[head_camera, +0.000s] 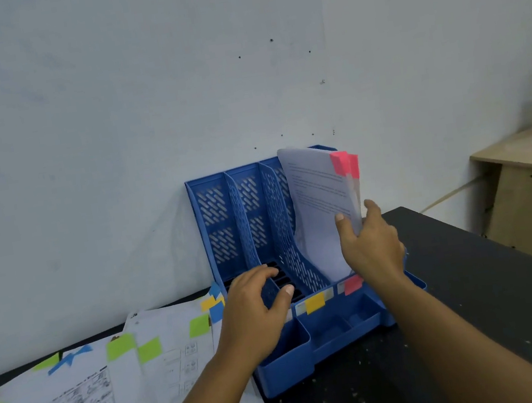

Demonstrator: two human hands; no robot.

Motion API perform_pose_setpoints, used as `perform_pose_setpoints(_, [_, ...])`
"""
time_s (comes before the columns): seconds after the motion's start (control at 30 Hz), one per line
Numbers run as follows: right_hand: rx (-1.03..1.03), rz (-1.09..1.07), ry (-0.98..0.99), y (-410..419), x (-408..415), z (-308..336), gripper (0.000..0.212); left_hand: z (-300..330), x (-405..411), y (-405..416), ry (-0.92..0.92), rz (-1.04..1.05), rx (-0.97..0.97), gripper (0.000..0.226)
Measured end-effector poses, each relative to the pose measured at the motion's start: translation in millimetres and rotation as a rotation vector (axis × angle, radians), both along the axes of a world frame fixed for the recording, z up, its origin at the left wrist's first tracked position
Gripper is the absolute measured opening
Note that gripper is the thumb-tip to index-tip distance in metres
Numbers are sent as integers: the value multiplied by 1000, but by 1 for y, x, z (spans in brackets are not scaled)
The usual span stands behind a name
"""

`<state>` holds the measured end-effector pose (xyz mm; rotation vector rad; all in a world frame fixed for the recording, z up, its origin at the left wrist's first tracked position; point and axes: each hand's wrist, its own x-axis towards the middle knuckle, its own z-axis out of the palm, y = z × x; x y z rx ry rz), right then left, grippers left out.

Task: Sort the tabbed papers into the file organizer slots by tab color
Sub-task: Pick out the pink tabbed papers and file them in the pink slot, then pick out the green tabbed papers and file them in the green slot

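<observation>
Head view, right hand (370, 248) pinching white pink-tabbed papers (322, 206) upright in the rightmost slot of the blue perforated plastic file organizer (261, 222), at 12 o'clock of that hand, left hand (256, 309) relaxed, fingers spread, at 8 o'clock of the papers, holding nothing, over the organizer's front

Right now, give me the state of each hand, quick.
Left hand: open, fingers loosely curved over the file organizer, holding nothing.
Right hand: gripping the pink-tabbed papers in the rightmost slot.

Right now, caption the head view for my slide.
Right hand slots pink-tabbed papers into blue organizer; left hand steadies it.
</observation>
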<state>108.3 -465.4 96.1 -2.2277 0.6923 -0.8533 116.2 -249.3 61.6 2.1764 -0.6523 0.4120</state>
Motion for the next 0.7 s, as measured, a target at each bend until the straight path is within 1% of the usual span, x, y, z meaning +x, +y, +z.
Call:
perform_pose_setpoints(0.1, [7, -49, -76, 7, -5, 5, 80, 2, -1, 7, -21, 18, -65, 33])
perform_pose_setpoints(0.17, [-48, -80, -178, 20, -14, 5, 80, 3, -6, 14, -48, 39, -92, 31])
perform_pose_setpoints(0.23, [-119, -74, -319, 41, -24, 3, 73, 4, -13, 25, -47, 69, -141, 27])
perform_pose_setpoints(0.27, [-144, -38, -392, 56, -29, 0, 67, 3, -18, 36, -37, 97, -170, 23])
perform_pose_setpoints(0.33, [-166, 63, -509, 83, -41, -6, 57, 0, -28, 56, -13, 142, -218, 12])
perform_pose_setpoints(0.4, [-156, 213, -571, 112, -51, -12, 48, -5, -39, 82, 22, 197, -232, 8])
perform_pose_setpoints(0.47, [-141, 381, -576, 144, -61, -18, 40, -11, -52, 109, 46, 271, -194, 7])
perform_pose_setpoints(0.53, [-137, 525, -536, 179, -69, -27, 33, -19, -65, 139, 63, 345, -135, 8])
perform_pose_setpoints(0.6, [-97, 639, -436, 212, -78, -36, 29, -26, -80, 170, 77, 409, -63, 10])
perform_pose_setpoints(0.7, [-72, 765, -223, 253, -89, -53, 26, -32, -104, 212, 107, 526, 23, 14])
